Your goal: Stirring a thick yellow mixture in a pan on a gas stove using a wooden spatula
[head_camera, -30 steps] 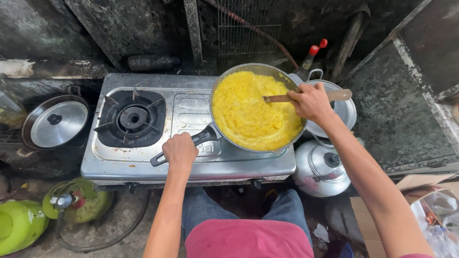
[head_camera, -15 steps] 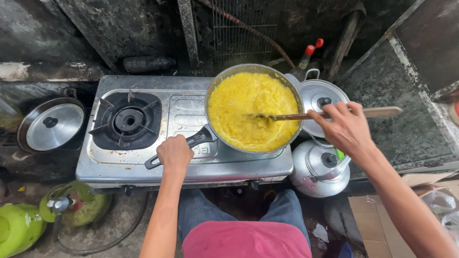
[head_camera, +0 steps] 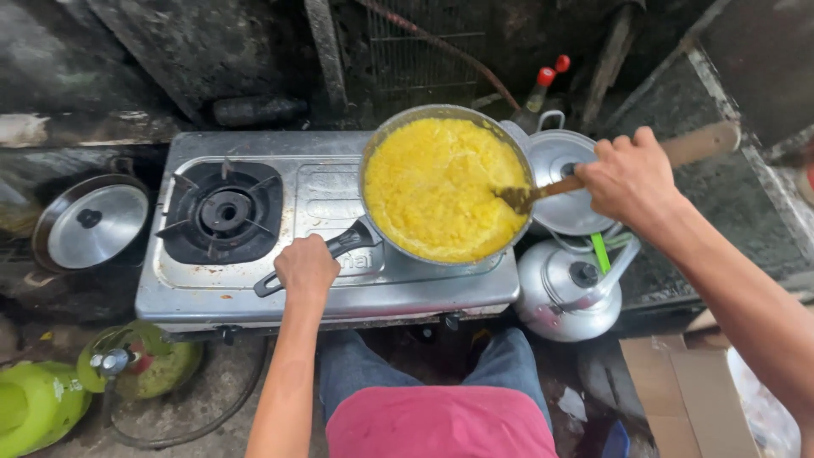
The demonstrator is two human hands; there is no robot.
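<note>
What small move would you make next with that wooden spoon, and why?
Probably sweep the wooden spoon from the pan's right rim toward the middle. Its tip sits at the right edge of the yellow mash, so the rest lies unstirred. The right hand holds the spoon, and the left hand steadies the black pan handle.

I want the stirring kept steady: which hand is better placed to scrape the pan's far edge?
Probably the right hand: it grips the wooden spatula, whose tip sits in the yellow food. The left hand holds the pan handle.
</note>
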